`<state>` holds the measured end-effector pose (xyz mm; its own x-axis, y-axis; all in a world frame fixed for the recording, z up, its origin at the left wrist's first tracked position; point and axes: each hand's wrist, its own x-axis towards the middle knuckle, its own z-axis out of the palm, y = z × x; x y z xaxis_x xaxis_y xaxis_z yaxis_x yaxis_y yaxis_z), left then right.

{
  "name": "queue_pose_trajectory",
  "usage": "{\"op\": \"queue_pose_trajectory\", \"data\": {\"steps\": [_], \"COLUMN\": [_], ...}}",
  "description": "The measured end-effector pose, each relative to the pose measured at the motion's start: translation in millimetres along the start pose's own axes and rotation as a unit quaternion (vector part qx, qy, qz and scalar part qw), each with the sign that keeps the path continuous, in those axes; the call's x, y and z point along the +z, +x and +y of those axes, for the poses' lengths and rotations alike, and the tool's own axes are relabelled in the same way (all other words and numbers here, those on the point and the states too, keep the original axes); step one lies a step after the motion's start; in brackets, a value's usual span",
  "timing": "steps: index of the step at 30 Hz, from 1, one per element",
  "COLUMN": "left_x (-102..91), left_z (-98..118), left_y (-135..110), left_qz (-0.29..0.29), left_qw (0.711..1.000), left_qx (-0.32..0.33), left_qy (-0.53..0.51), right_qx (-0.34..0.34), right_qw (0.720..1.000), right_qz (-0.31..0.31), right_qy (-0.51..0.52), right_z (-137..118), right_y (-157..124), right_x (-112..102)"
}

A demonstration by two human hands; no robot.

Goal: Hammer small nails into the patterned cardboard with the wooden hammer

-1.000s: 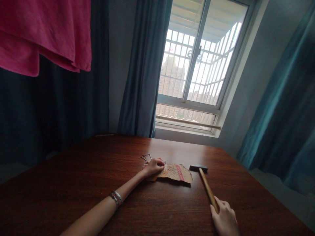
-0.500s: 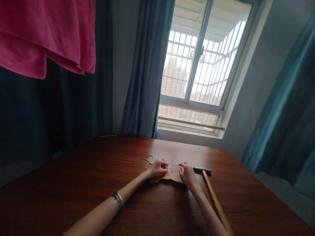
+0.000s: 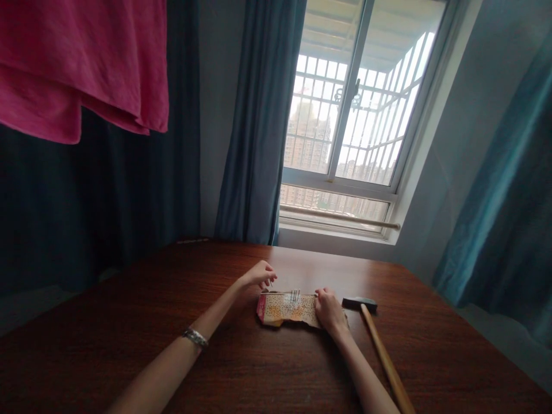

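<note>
A worn, speckled board [image 3: 280, 307] with a ragged near edge and a reddish left end lies on the table. Several nails [image 3: 295, 295] stand upright near its middle. My right hand [image 3: 330, 311] grips the board at its right part, fingers curled over the far edge. Above the far left corner of the board is my left hand [image 3: 260, 274], its fingertips pinched on a thin dark nail [image 3: 271, 283] that points down. A hammer [image 3: 359, 303] with a black head and a long wooden handle rests to the right of my right hand.
The brown wooden table [image 3: 207, 368] reaches back to a blue curtain [image 3: 250, 144] and a barred window [image 3: 336, 115]. A pink cloth [image 3: 86, 69] hangs at upper left. The hammer's handle [image 3: 386, 356] runs close beside my right forearm.
My left hand has left the standing nails and moved left and away to where loose nails lay, now pinching one. The left part of the board is uncovered. My right hand stays on the board.
</note>
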<state>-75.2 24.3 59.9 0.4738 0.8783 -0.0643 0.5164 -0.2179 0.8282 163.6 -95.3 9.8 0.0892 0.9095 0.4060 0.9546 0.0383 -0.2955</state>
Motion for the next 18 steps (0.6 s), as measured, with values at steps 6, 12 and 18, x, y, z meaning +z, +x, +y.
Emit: {"op": "queue_pose_trajectory", "data": {"steps": [6,12,18], "left_x": [-18.8,-11.4,-13.8], "left_z": [-27,-33,-35], "left_y": [-1,1,3], "left_qz": [0.068,0.115,0.106], "left_qw": [0.979,0.964,0.967], "left_qx": [-0.132,-0.123,-0.137], "left_qy": [0.139,0.204,0.186], "right_qx": [-0.004,-0.005,0.004], "right_qw": [1.000,1.000,1.000], "right_qz": [-0.001,-0.006,-0.017], "right_qy": [-0.011,-0.017,-0.014], "right_z": [1,0,-1], "right_y": [0,-2,-2], "right_x": [1,-2,-5]}}
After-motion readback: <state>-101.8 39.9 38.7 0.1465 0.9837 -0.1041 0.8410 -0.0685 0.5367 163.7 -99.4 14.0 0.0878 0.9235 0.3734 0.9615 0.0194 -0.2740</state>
